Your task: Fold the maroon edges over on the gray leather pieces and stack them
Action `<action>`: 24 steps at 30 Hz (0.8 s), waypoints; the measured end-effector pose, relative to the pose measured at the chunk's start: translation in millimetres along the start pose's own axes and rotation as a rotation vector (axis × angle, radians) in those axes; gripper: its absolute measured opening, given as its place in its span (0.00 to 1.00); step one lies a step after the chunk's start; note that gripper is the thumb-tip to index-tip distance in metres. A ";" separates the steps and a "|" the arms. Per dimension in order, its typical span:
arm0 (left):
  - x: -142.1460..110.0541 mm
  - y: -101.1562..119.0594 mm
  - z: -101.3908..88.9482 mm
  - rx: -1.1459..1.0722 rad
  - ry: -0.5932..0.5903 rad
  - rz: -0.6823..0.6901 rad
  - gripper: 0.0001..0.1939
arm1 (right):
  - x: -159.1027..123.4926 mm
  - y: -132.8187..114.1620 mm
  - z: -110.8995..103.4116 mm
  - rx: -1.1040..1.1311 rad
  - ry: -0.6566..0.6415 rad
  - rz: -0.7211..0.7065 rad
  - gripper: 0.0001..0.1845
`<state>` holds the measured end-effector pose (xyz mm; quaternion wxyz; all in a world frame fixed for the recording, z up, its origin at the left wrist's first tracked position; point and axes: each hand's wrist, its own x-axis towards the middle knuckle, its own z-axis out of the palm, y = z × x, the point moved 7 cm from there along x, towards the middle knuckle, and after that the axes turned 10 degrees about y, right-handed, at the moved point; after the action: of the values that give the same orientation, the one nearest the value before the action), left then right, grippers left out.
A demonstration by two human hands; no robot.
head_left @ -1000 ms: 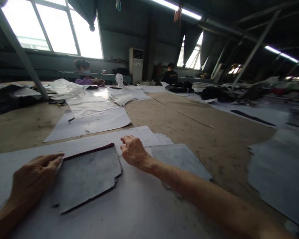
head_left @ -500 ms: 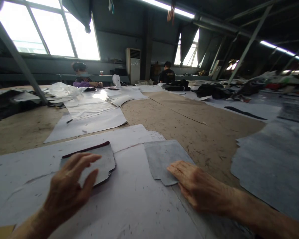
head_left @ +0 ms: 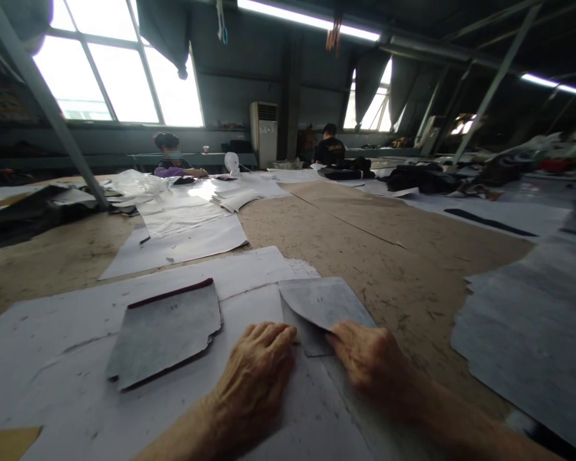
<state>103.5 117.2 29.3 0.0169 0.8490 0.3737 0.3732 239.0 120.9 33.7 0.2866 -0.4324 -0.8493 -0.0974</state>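
Both my hands meet at the near edge of a grey cut fabric piece lying on white paper. The fingers of my right hand are closed on the piece's near corner, and its top layer is raised off a lower grey layer. To its left, my left hand has its fingers curled onto the edge of that lower layer. Further left, untouched, lies a stack of grey pieces with a maroon edge.
The brown table stretches far ahead with more white paper sheets. Large grey sheets lie at the right. Dark fabric piles sit further back. Two other people are at the far end. A metal post slants at left.
My left hand left the maroon-edged stack and moved right to the other grey piece. My right hand, flat on that piece before, now grips its near corner and the top layer is raised.
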 end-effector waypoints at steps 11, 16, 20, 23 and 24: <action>37.8 -29.6 29.7 0.188 -0.024 -0.165 0.15 | 1.0 -10.3 10.7 -0.001 -0.030 0.100 0.07; 33.3 -36.1 34.7 0.268 -0.057 -0.239 0.17 | 24.8 1.7 20.8 0.044 -0.077 0.257 0.06; 31.7 -37.1 36.1 0.294 -0.085 -0.259 0.21 | 30.6 66.4 5.2 0.112 -0.039 0.599 0.13; 32.2 -36.5 37.3 0.287 -0.099 -0.256 0.22 | 13.2 125.7 -13.0 0.157 -0.021 0.899 0.13; 32.4 -36.4 37.8 0.283 -0.102 -0.255 0.22 | 4.4 142.3 -19.7 0.161 -0.017 0.989 0.13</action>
<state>119.6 173.8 10.9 -0.0365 0.8066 0.5254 0.2684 357.4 202.1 40.6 0.3242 -0.7607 -0.5496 0.1194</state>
